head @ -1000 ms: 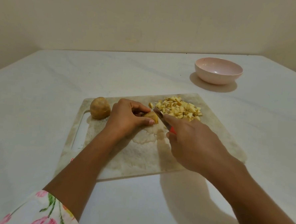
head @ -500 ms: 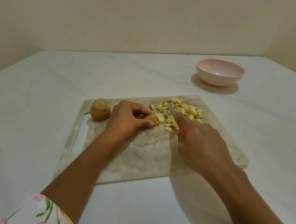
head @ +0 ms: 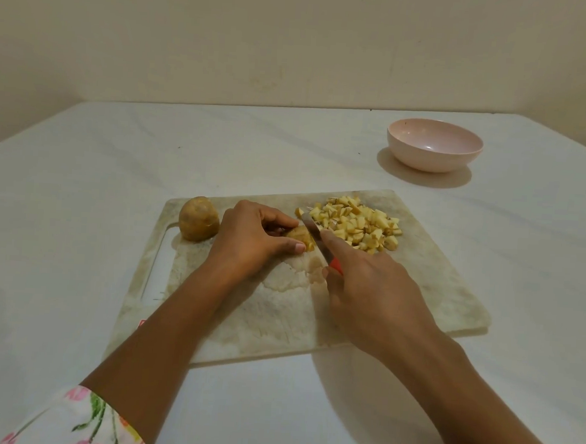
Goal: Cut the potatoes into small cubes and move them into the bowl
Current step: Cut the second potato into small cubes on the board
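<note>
Mid-dicing, the left hand is pinching a potato piece while the right hand, gripping the knife, is setting the blade at its three-o'clock side, so a downward cut should be coming next.

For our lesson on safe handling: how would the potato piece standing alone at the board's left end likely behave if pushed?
The potato piece looks rounded, so it might roll if tipped onto its side. It stands on the cutting board, perhaps on a flat cut face, though that is hidden. Its skin looks dry and matt, so likely not slippery.
</note>
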